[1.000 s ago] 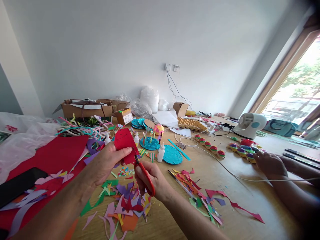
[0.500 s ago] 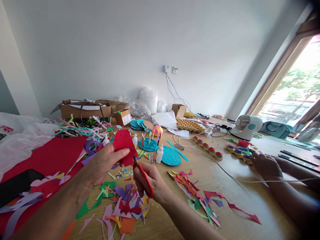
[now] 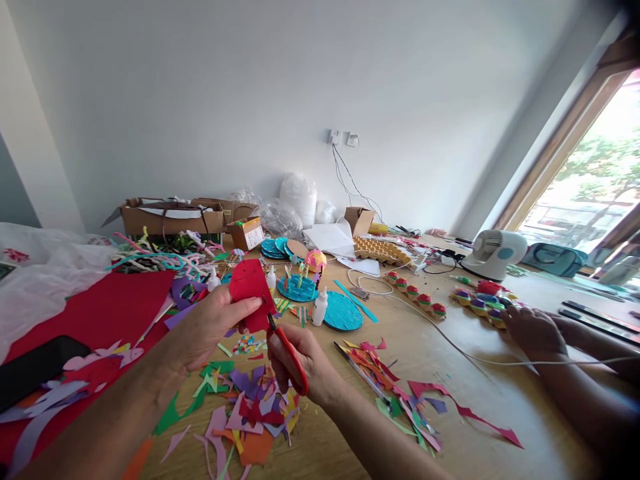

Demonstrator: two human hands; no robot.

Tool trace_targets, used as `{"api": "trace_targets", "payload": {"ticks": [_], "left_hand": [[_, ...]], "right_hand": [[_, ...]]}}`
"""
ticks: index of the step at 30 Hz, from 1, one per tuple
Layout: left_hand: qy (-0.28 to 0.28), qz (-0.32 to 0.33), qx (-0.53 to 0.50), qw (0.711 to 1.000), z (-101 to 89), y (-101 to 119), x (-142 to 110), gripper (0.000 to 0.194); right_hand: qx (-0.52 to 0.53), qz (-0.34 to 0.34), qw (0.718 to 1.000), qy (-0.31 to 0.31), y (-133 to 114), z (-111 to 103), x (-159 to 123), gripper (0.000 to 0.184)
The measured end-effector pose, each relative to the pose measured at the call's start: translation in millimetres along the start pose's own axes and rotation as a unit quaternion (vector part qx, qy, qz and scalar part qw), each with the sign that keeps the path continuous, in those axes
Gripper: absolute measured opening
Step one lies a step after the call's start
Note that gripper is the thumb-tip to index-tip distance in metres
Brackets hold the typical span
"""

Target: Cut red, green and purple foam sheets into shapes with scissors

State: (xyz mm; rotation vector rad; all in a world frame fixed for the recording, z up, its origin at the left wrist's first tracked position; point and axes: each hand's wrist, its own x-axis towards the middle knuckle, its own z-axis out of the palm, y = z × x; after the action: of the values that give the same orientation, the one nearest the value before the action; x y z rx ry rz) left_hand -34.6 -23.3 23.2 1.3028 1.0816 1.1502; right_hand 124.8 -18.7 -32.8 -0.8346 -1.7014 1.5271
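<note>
Red paper (image 3: 247,281) was pinched in the grip of the left hand (image 3: 217,323) above the desk (image 3: 425,367); red-handled scissors (image 3: 294,361) were clasped by the right hand (image 3: 305,353), blades (image 3: 271,320) held at the paper's edge, their parting too small to judge.

Single head-worn view: faces forward and down, close over table (image 3: 430,358), toward wall (image 3: 240,100).

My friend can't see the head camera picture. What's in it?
A left hand holds red paper and a right hand holds red-handled scissors at the paper's edge. Colorful paper scraps cover part of the wooden table; another person's hand is at right.
</note>
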Motion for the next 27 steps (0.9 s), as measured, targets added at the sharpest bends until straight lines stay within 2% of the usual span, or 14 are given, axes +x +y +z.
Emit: {"api": "trace_targets", "payload": {"ticks": [7, 18, 27], "left_hand": [[0.012, 0.021, -0.012, 1.000, 5.2, -2.0, 1.8, 0.018], [0.027, 0.014, -0.026, 0.999, 6.7, -3.7, 1.4, 0.018], [0.028, 0.014, -0.027, 0.999, 8.4, -0.3, 0.1, 0.018]], "right_hand": [[0.020, -0.015, 1.000, 0.012, -0.4, 2.6, 0.2, 0.049], [0.021, -0.019, 0.999, 0.022, 2.8, 1.6, 0.9, 0.049], [0.035, -0.033, 0.999, 0.002, -1.0, 1.5, -0.4, 0.049]]}}
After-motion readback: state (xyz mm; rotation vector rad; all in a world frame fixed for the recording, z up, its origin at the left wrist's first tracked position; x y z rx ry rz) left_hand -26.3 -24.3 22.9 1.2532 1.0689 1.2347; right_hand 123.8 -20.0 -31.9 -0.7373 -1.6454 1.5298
